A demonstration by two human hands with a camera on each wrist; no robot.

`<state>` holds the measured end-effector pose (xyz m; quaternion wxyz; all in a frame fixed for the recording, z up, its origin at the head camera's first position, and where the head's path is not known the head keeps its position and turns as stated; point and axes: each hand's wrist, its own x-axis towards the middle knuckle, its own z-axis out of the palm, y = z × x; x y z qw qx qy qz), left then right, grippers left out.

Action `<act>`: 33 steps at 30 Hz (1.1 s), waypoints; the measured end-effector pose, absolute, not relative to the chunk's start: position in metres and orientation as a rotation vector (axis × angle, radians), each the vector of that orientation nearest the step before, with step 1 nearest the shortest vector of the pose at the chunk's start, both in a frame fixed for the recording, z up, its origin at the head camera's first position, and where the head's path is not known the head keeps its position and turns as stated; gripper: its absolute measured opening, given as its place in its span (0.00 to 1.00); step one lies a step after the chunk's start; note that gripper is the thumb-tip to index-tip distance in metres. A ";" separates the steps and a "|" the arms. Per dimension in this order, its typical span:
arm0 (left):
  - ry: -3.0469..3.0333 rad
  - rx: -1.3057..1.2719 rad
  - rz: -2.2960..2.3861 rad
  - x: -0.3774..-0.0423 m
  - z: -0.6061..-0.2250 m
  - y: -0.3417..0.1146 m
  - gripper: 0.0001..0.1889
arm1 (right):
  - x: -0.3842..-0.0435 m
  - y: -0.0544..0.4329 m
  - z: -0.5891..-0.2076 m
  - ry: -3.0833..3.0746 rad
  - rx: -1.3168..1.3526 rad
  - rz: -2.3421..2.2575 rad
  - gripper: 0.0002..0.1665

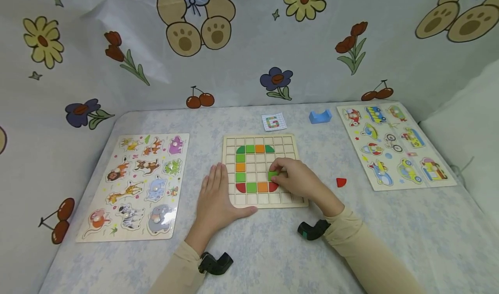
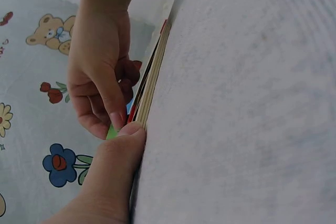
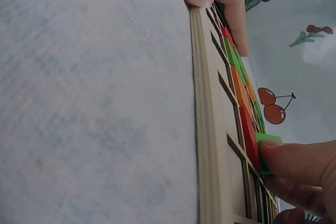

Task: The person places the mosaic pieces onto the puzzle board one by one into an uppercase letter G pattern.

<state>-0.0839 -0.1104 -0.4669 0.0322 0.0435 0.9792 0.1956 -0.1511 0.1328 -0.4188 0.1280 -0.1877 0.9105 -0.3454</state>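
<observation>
In the head view a wooden grid board (image 1: pixel 286 149) lies at the middle of the table, with green, orange and red tiles set in a G-like outline. My right hand (image 1: pixel 294 177) pinches a green square tile (image 1: pixel 271 176) between thumb and fingers, right over the board just above the red corner tile (image 1: pixel 273 187). The right wrist view shows this green tile (image 3: pixel 269 139) tilted at the thumb tip. My left hand (image 1: pixel 214 198) lies flat with straight fingers along the board's left edge. Its thumb (image 2: pixel 123 145) presses at the front edge.
A loose red quarter-round tile (image 1: pixel 341 182) lies right of my right hand. Behind the board are a pattern card (image 1: pixel 274 122) and a blue holder (image 1: pixel 320 117). An animal puzzle (image 1: pixel 126 236) stands left and a vehicle puzzle (image 1: pixel 397 187) right.
</observation>
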 end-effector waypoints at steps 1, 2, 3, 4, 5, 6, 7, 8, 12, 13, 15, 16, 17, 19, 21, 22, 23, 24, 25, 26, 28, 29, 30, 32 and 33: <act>3.014 0.134 0.601 -0.084 -0.467 -0.110 0.77 | -0.151 0.133 -0.419 2.659 -0.547 -0.997 0.06; 3.015 0.135 0.598 -0.084 -0.466 -0.110 0.77 | -0.151 0.132 -0.419 2.673 -0.556 -0.984 0.06; 3.016 0.136 0.596 -0.084 -0.466 -0.110 0.77 | -0.151 0.132 -0.419 2.688 -0.562 -0.969 0.06; 3.017 0.136 0.594 -0.084 -0.466 -0.110 0.77 | -0.150 0.132 -0.420 2.703 -0.575 -0.953 0.06; 3.016 0.135 0.594 -0.084 -0.466 -0.110 0.77 | -0.150 0.133 -0.420 2.715 -0.589 -0.940 0.07; 3.016 0.134 0.593 -0.084 -0.465 -0.110 0.78 | -0.150 0.133 -0.420 2.726 -0.603 -0.924 0.07; 3.015 0.133 0.592 -0.084 -0.465 -0.110 0.78 | -0.150 0.133 -0.421 2.735 -0.618 -0.910 0.08; 3.014 0.132 0.594 -0.084 -0.465 -0.110 0.77 | -0.149 0.133 -0.421 2.744 -0.636 -0.896 0.09; 3.012 0.130 0.600 -0.083 -0.465 -0.110 0.77 | -0.147 0.138 -0.421 2.730 -0.689 -0.899 0.12; 3.013 0.131 0.603 -0.083 -0.465 -0.110 0.77 | -0.147 0.140 -0.421 2.715 -0.699 -0.918 0.12; 3.016 0.131 0.608 -0.083 -0.465 -0.110 0.77 | -0.144 0.145 -0.419 2.690 -0.692 -0.951 0.12; 3.016 0.130 0.609 -0.083 -0.465 -0.110 0.77 | -0.143 0.148 -0.418 2.683 -0.681 -0.964 0.12; 3.016 0.129 0.612 -0.083 -0.465 -0.109 0.77 | -0.141 0.152 -0.417 2.686 -0.667 -0.970 0.13; 3.014 0.129 0.615 -0.083 -0.465 -0.109 0.77 | -0.137 0.161 -0.415 2.713 -0.610 -0.965 0.14; 3.011 0.130 0.618 -0.083 -0.465 -0.109 0.77 | -0.132 0.172 -0.413 2.760 -0.548 -0.935 0.17; 3.009 0.129 0.617 -0.083 -0.465 -0.109 0.77 | -0.131 0.179 -0.412 2.778 -0.508 -0.920 0.18; 3.008 0.129 0.622 -0.083 -0.465 -0.109 0.77 | -0.129 0.186 -0.412 2.798 -0.472 -0.896 0.18; 3.008 0.128 0.623 -0.083 -0.465 -0.109 0.77 | -0.129 0.193 -0.412 2.816 -0.437 -0.870 0.19; 3.009 0.129 0.622 -0.083 -0.465 -0.109 0.77 | -0.128 0.201 -0.411 2.834 -0.407 -0.838 0.19; 3.009 0.128 0.621 -0.083 -0.465 -0.109 0.77 | -0.127 0.209 -0.411 2.854 -0.375 -0.804 0.19; 3.010 0.127 0.620 -0.083 -0.465 -0.109 0.77 | -0.127 0.226 -0.411 2.891 -0.316 -0.731 0.19; 3.011 0.128 0.621 -0.083 -0.465 -0.109 0.77 | -0.127 0.233 -0.411 2.909 -0.291 -0.692 0.19; 3.012 0.129 0.615 -0.083 -0.465 -0.109 0.77 | -0.126 0.241 -0.411 2.923 -0.266 -0.657 0.20; 3.010 0.132 0.618 -0.083 -0.465 -0.109 0.77 | -0.125 0.253 -0.411 2.940 -0.209 -0.586 0.21; 3.010 0.132 0.620 -0.083 -0.464 -0.109 0.77 | -0.124 0.258 -0.411 2.941 -0.183 -0.555 0.22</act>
